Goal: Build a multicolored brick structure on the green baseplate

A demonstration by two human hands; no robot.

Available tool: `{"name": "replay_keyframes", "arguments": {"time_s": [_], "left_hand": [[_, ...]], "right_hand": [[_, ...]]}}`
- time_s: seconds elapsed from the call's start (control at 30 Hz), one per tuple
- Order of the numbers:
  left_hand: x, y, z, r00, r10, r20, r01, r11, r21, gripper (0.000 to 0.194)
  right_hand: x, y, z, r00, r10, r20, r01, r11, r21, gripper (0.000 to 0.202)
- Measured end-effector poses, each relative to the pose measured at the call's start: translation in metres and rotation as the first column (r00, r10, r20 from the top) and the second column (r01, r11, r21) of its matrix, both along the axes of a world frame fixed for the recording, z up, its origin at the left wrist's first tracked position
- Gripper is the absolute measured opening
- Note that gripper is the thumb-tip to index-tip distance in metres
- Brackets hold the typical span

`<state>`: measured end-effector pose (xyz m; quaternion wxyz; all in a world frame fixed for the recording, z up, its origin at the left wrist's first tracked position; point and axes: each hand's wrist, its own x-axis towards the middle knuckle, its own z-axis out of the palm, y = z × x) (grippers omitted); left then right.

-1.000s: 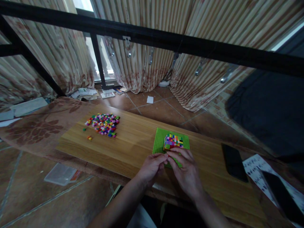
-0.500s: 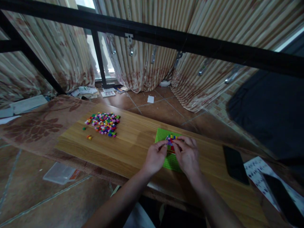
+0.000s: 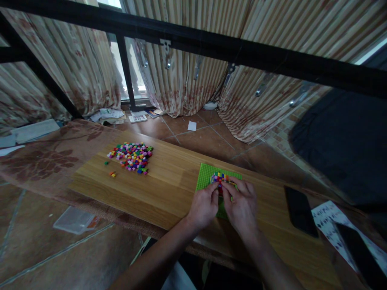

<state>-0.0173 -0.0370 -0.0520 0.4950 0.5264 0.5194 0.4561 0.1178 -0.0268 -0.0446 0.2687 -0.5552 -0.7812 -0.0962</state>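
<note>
A green studded baseplate (image 3: 205,172) lies on the wooden board, partly hidden by my hands. Near its middle stands a small build of multicoloured toy bricks (image 3: 220,176), with red, yellow, blue, purple and orange among them. My left hand (image 3: 204,206) is closed, its fingertips on the near left side of the build. From the right, my right hand (image 3: 242,201) grips the same build, with thumb and forefinger close to the left fingertips. Whether a single loose brick sits between the fingertips is too small to tell.
Loose coloured bricks (image 3: 131,156) lie heaped at the board's left, with a few strays (image 3: 113,174) nearer me. A black phone-like slab (image 3: 300,211) and a printed sheet (image 3: 328,219) lie right. A clear plastic box (image 3: 74,220) is on the floor; a black rail (image 3: 193,35) crosses above.
My left hand has moved right, bringing its fingertips close to the right hand's on the brick build. My right hand has shifted slightly right. The brick heap is unchanged.
</note>
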Motion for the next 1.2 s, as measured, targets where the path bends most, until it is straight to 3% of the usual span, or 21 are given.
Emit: {"name": "replay_keyframes", "arguments": {"time_s": [0.43, 0.7, 0.8, 0.9, 1.0, 1.1, 1.2], "left_hand": [[0.001, -0.002, -0.004, 0.976, 0.06, 0.211, -0.045, 0.996, -0.076, 0.031], [0.002, -0.003, -0.004, 0.988, 0.052, 0.143, -0.047, 0.998, -0.034, 0.032], [0.0, -0.004, -0.007, 0.967, 0.112, 0.229, -0.095, 0.992, -0.083, 0.027], [-0.008, -0.01, -0.007, 0.857, 0.218, 0.467, -0.069, 0.946, -0.316, 0.024], [-0.018, -0.018, -0.002, 0.653, 0.337, 0.678, 0.074, 0.863, -0.5, 0.025], [-0.022, -0.027, 0.003, 0.538, 0.403, 0.741, 0.185, 0.8, -0.57, 0.024], [-0.018, -0.034, 0.003, 0.476, 0.376, 0.795, 0.271, 0.797, -0.54, 0.03]], "right_hand": [[-0.002, -0.002, -0.001, 1.0, 0.027, 0.014, -0.027, 1.0, -0.013, 0.028], [-0.004, -0.001, 0.005, 0.999, 0.027, 0.043, -0.026, 0.999, -0.045, 0.027], [-0.002, 0.0, 0.008, 0.999, 0.041, 0.031, -0.04, 0.998, -0.041, 0.026], [0.003, -0.005, 0.007, 0.998, 0.033, -0.047, -0.033, 0.999, -0.004, 0.027], [0.002, -0.018, 0.005, 0.989, 0.023, -0.146, -0.02, 0.999, 0.026, 0.027], [-0.006, -0.038, 0.004, 0.975, 0.076, -0.208, -0.085, 0.996, -0.033, 0.025], [-0.018, -0.054, 0.008, 0.964, 0.151, -0.217, -0.184, 0.973, -0.14, 0.021]]}}
